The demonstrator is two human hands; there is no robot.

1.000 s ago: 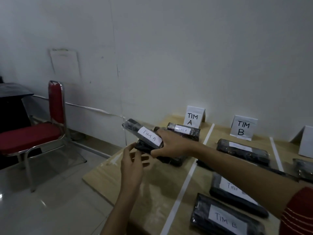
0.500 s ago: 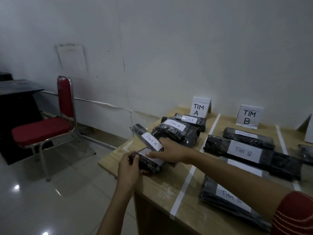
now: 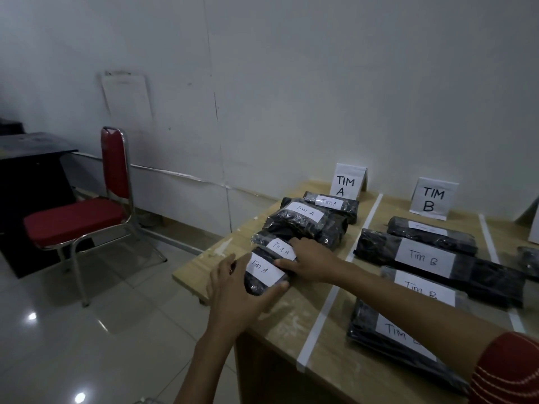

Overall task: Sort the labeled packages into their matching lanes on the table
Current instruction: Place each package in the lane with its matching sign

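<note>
Four packages marked TIM A sit in the left lane of the table [image 3: 291, 319], lined up toward the TIM A sign [image 3: 347, 183], and we have both hands on the two closest. Our left hand [image 3: 233, 293] cups the near end of the nearest TIM A package [image 3: 262, 272], fingers along its left side and thumb curled round its near edge. Our right hand [image 3: 309, 260] lies over the right end of the second TIM A package [image 3: 277, 246], thumb on its near side and fingers tucked on its far side, so it grasps that one. Both packages rest on the wood and touch each other. The second lies against the bulky third package [image 3: 303, 221], and the fourth package [image 3: 332, 203] is beyond. We judge this the setting-down step for lane A. The labels match the sign, so the next move calls for letting go with both hands without nudging the glossy wrap off the table edge close by on the left. Counting the rest: four TIM B packages [image 3: 423, 258] in the middle lane before the TIM B sign [image 3: 433, 198], two white tape lines [image 3: 329, 304] in view, one dark package [image 3: 528, 259] cut off at the right edge with no label readable, and one red chair [image 3: 73, 217] on the floor.
</note>
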